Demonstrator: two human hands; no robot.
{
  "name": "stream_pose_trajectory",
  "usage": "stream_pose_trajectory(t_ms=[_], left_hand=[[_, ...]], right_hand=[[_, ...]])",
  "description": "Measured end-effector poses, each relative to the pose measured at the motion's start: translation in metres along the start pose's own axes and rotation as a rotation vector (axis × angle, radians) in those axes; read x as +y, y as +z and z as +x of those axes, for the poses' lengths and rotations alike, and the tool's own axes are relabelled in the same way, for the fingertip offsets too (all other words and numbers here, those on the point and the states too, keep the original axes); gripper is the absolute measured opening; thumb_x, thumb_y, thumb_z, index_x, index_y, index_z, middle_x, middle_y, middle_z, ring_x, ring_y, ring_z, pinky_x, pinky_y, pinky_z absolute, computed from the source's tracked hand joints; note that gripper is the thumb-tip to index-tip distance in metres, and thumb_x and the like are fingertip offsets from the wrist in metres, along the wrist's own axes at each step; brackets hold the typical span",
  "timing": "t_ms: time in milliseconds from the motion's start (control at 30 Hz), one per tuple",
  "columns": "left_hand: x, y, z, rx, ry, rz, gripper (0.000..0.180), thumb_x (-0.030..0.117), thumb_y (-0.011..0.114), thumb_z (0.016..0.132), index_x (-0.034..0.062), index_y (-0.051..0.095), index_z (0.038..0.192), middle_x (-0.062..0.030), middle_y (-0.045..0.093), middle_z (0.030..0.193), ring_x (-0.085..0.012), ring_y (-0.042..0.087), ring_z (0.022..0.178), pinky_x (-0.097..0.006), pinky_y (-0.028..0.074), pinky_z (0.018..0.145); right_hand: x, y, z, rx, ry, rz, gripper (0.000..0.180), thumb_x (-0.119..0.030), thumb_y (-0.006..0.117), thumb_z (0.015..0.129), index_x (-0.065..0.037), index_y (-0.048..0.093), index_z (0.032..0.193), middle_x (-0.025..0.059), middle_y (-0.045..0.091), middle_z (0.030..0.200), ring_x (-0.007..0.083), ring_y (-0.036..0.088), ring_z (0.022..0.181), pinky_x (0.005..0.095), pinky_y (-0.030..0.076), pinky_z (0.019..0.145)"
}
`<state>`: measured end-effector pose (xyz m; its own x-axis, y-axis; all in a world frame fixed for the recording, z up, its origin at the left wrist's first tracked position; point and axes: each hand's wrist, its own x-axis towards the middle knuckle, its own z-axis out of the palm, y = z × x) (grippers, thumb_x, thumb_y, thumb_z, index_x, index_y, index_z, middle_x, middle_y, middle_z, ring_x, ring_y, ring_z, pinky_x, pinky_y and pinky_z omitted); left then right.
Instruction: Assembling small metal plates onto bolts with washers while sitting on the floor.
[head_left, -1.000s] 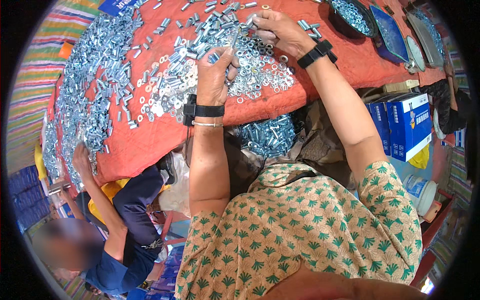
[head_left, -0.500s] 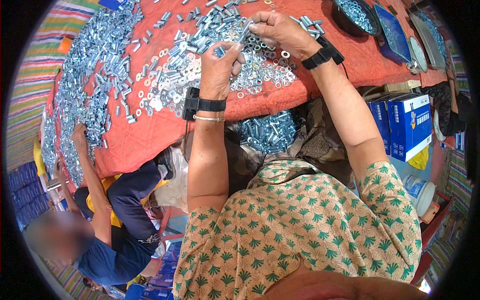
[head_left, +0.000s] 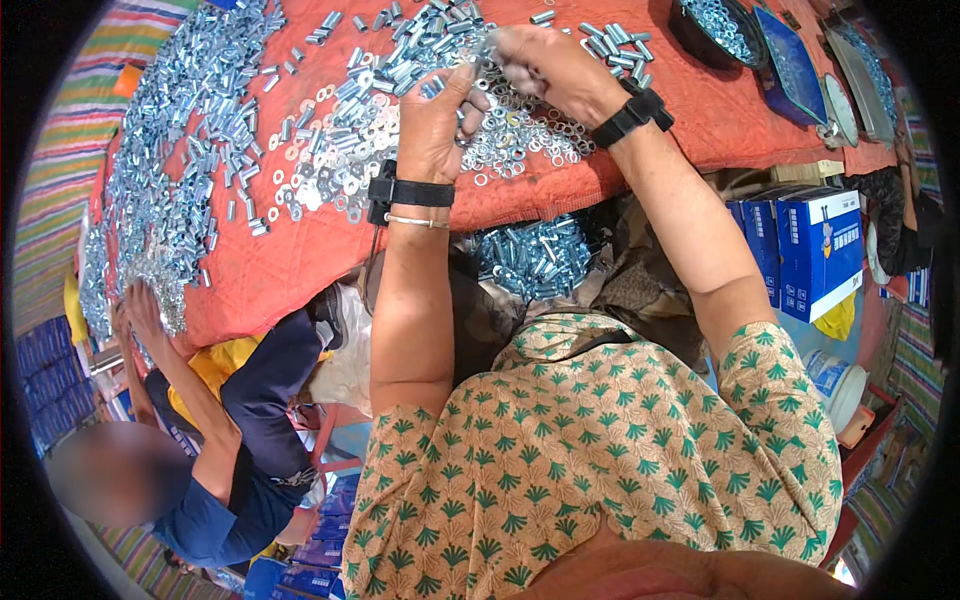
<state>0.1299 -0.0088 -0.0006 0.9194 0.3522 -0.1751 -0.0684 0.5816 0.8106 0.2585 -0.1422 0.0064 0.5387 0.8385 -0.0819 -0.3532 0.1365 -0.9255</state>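
Note:
My left hand (head_left: 436, 125) is closed, its thumb and fingers curled round a short shiny metal sleeve (head_left: 432, 88) above the red cloth. Close by on the right, my right hand (head_left: 562, 75) has bent fingers smeared by motion, so what they hold cannot be made out. Beneath and between both hands lie loose flat washers (head_left: 335, 185) and smaller rings (head_left: 515, 150). A heap of metal sleeves (head_left: 425, 45) spreads just beyond my left hand, and several more sleeves (head_left: 615, 42) lie past my right hand.
A large pile of metal parts (head_left: 190, 130) covers the cloth's left side, where a co-worker's hands (head_left: 140, 310) work. More parts fill a container (head_left: 535, 258) below the table edge. A black bowl (head_left: 715, 35), blue tray (head_left: 785, 75) and blue boxes (head_left: 820, 250) are at right.
My right hand has shifted slightly down and left, and its fingers are now blurred; the metal piece seen between them no longer shows clearly. The co-worker's hands have moved nearer together.

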Motion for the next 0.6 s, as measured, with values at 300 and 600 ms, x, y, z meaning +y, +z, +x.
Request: stream_pose_trajectory(t_ms=[300, 600], left_hand=[[0.003, 0.001, -0.003, 0.023, 0.002, 0.007, 0.016, 0.017, 0.065, 0.090, 0.0039, 0.057, 0.087, -0.0071, 0.060, 0.066, -0.0084, 0.044, 0.045, -0.020, 0.033, 0.041], [0.001, 0.005, -0.003, 0.032, -0.053, 0.059, 0.016, 0.018, 0.066, 0.089, 0.0037, 0.058, 0.088, -0.0060, 0.059, 0.065, -0.0082, 0.044, 0.044, -0.020, 0.031, 0.040]], right_hand=[[0.005, -0.014, 0.005, 0.110, 0.004, 0.510, 0.044, -0.009, 0.053, 0.094, 0.012, 0.035, 0.128, 0.0250, 0.047, 0.125, 0.0338, 0.051, 0.119, 0.0387, 0.044, 0.104], [-0.009, 0.004, -0.007, 0.027, -0.185, 0.151, 0.053, 0.004, 0.051, 0.089, 0.015, 0.027, 0.135, 0.0265, 0.045, 0.131, 0.0353, 0.049, 0.123, 0.0382, 0.043, 0.105]])
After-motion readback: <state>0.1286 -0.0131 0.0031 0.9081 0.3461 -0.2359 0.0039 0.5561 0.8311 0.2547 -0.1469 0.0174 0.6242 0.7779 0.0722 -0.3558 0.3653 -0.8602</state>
